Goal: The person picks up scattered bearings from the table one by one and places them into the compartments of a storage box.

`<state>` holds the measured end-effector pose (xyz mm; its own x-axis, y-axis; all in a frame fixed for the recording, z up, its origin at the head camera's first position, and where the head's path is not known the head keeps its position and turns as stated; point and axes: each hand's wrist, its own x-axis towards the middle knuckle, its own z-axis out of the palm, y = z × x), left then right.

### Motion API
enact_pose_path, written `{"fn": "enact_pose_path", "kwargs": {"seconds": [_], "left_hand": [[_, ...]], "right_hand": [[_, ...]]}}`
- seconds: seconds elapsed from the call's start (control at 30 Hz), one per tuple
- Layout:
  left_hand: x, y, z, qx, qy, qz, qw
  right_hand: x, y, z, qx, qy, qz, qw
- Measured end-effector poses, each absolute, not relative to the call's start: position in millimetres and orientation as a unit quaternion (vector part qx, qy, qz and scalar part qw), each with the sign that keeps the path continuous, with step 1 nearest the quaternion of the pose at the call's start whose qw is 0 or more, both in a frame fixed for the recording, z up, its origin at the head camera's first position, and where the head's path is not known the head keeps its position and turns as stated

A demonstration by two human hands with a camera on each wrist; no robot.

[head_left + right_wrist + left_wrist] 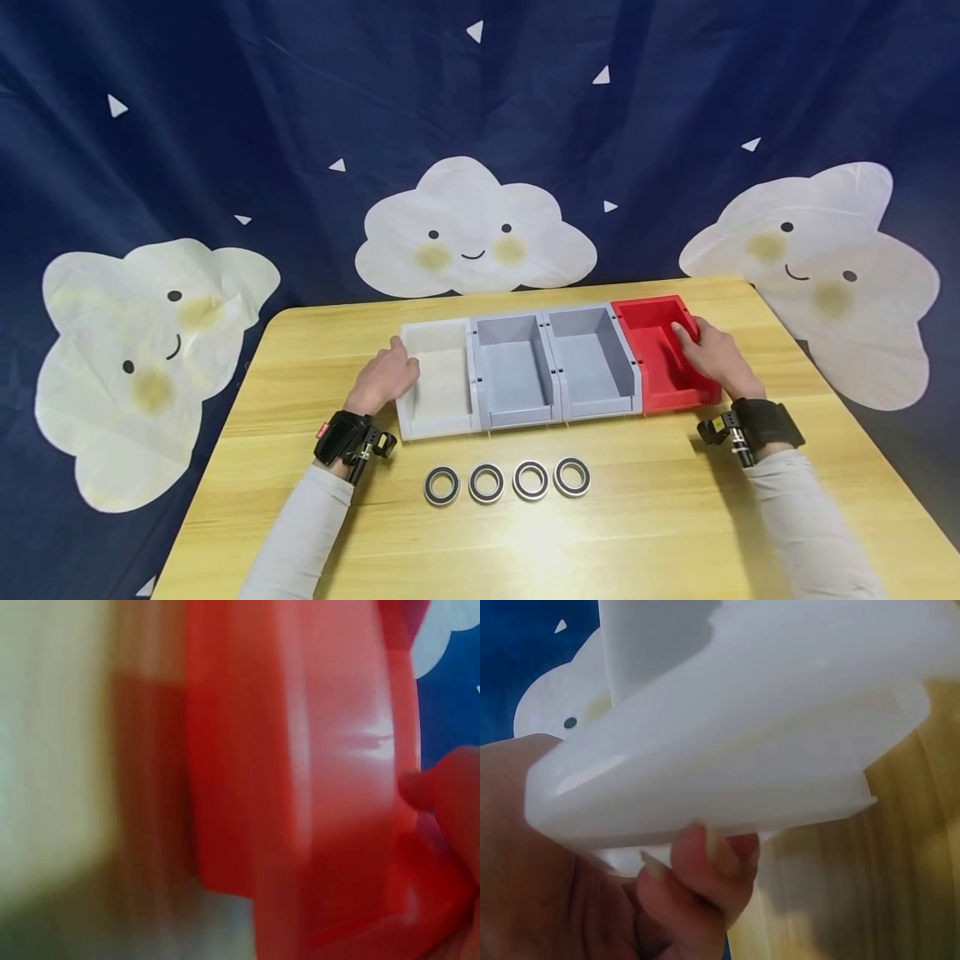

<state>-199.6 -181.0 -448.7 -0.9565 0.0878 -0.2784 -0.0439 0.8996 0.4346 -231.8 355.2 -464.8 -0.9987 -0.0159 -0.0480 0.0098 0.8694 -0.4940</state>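
Note:
A row of joined plastic bins spans the table: a white bin (pixel 441 383) at the left, a left grey bin (pixel 513 375), a right grey bin (pixel 592 367) and a red bin (pixel 654 354) at the right. My left hand (pixel 384 375) grips the white bin's left side; in the left wrist view, fingertips (pixel 712 859) curl under its lower edge. On the opposite end, my right hand (pixel 723 362) holds the red bin's right wall, thumb over the inside. Its other fingers are mostly hidden. Nothing lies inside the bins.
Several ring-shaped bearings (pixel 487 483) lie in a line on the wooden table (pixel 637 533), in front of the bins. Behind the table's back edge hangs a dark blue curtain (pixel 300 100) with cloud prints.

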Motion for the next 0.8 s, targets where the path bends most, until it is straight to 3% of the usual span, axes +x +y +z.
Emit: {"fn": "enact_pose_path", "kwargs": {"seconds": [0.8], "left_hand": [[-185, -222, -449, -0.007, 0.963, 0.234, 0.136]], "right_hand": [[-196, 307, -465, -0.012, 0.957, -0.289, 0.024]]}}
